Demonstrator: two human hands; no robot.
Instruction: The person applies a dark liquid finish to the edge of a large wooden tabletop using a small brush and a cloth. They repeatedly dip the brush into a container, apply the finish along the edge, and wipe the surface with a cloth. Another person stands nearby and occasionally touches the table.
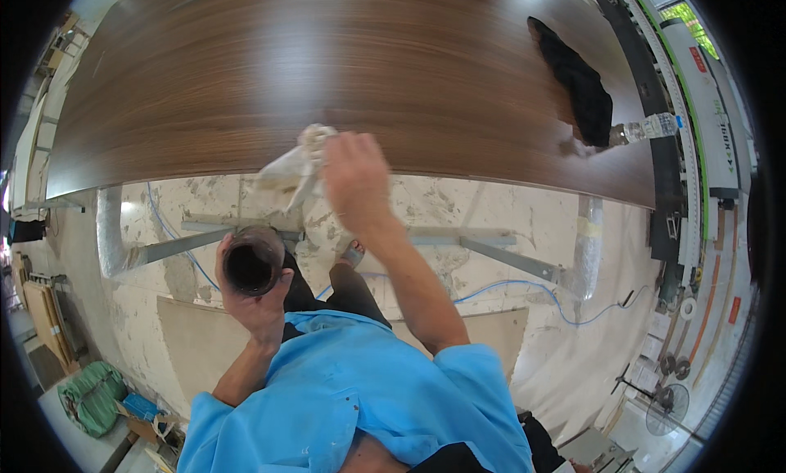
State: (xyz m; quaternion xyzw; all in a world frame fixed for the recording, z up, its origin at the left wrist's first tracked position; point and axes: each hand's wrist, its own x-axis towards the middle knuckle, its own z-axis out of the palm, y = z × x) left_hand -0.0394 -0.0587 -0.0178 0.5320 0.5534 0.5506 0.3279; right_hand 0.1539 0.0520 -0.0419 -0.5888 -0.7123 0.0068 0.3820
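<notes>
My left hand (260,305) is wrapped round a clear jar (254,262) with dark contents, held upright below the table's near edge. A crumpled off-white rag (299,164) is bunched in my right hand (356,174), which is slightly smeared by motion. The rag touches or hovers just over the near edge of the brown wood-grain tabletop (246,88), and its loose end hangs past that edge. Whether it presses on the surface I cannot tell.
A black cloth (577,80) lies at the tabletop's right side, beside a clear plastic bottle (647,129) on its side. Metal table legs (589,244) and a blue cable (524,283) are below. A long rail machine (696,113) runs along the right; a green sack (94,398) sits lower left.
</notes>
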